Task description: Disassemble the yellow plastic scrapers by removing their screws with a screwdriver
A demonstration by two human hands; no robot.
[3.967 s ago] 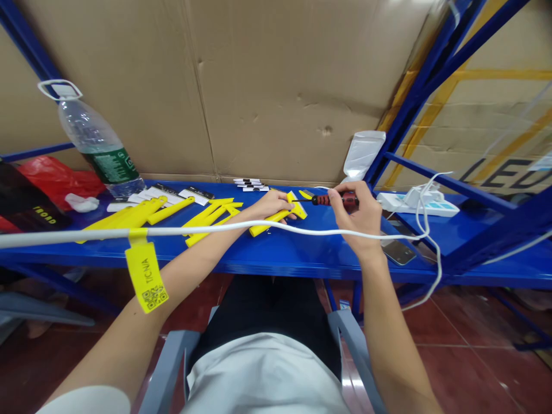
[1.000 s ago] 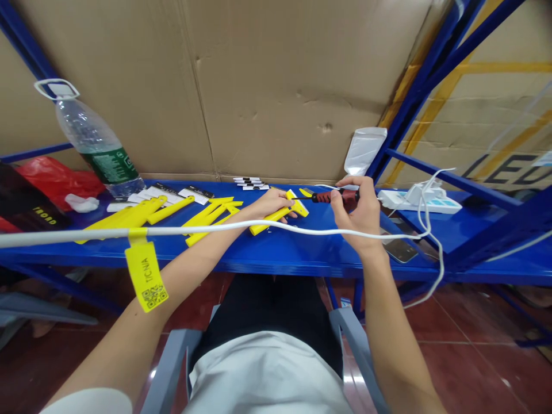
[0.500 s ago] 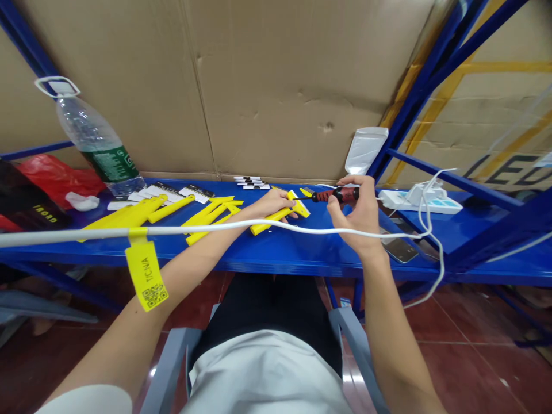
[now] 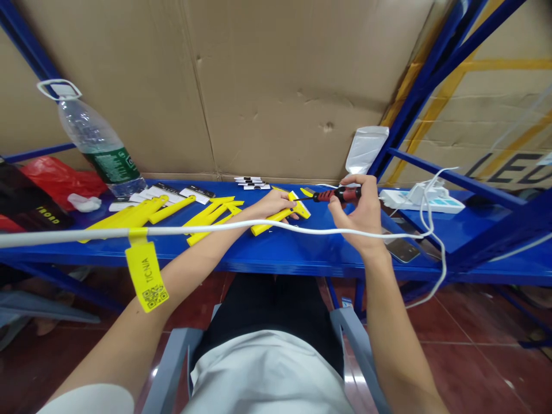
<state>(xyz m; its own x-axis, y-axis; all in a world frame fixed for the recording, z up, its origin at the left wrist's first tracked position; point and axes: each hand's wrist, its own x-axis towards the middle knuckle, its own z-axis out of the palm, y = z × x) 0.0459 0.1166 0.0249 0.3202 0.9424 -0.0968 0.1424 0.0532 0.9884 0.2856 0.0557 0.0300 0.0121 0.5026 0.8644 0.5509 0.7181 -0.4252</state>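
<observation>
My left hand [image 4: 276,203] is closed around a yellow scraper [image 4: 272,223] near its head, holding it low over the blue shelf. The scraper's handle points toward me and its wide head faces right. In my right hand [image 4: 360,210] is a red and black screwdriver [image 4: 330,196], its shaft pointing left. The screwdriver tip meets the scraper's head beside my left fingertips; exactly where it touches is too small to tell. Several yellow scraper handles [image 4: 172,209] lie left of my left hand. A small yellow piece [image 4: 307,192] rests behind the screwdriver shaft.
A white cable [image 4: 319,230] with a yellow tag [image 4: 145,276] crosses in front of my forearms. Small white-and-black packs [image 4: 252,183] lie at the back. A water bottle [image 4: 107,150] stands left, a power strip [image 4: 420,200] right, with a phone [image 4: 403,249] nearer me.
Almost nothing differs. My right hand and the screwdriver have shifted very slightly to the right, along with a small shift of the whole view.
</observation>
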